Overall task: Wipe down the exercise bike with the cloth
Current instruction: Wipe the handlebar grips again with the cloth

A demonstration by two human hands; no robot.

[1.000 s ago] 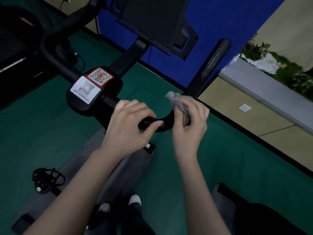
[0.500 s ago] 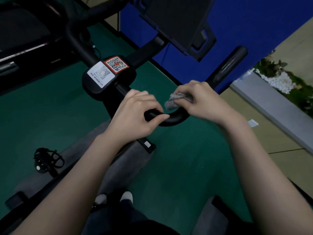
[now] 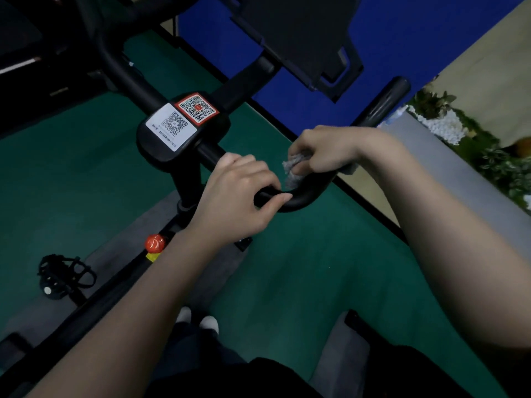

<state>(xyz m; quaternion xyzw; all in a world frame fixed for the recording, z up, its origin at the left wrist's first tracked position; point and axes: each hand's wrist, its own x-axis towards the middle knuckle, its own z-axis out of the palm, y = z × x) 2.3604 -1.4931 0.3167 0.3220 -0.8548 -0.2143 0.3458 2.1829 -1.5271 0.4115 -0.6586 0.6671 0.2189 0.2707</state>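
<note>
The black exercise bike handlebar (image 3: 307,196) curves from the centre clamp up to the right, ending in a padded grip (image 3: 385,101). My left hand (image 3: 235,196) grips the lower bend of the bar. My right hand (image 3: 324,150) holds a small grey cloth (image 3: 293,170) bunched in its fingers and presses it onto the bar just right of the left hand. Two QR-code stickers (image 3: 184,119) sit on the centre clamp. A black screen holder (image 3: 301,33) rises above.
A red knob (image 3: 155,243) sits on the bike frame below. A black pedal (image 3: 61,275) hangs at the lower left. The green floor (image 3: 301,277) meets a blue wall (image 3: 402,38). A grey ledge with plants (image 3: 465,156) runs on the right. A dark machine (image 3: 34,53) stands at the upper left.
My right hand has turned over the bar, from fingers up beside it to lying across it with the cloth underneath. The left hand keeps its grip. The view has moved closer.
</note>
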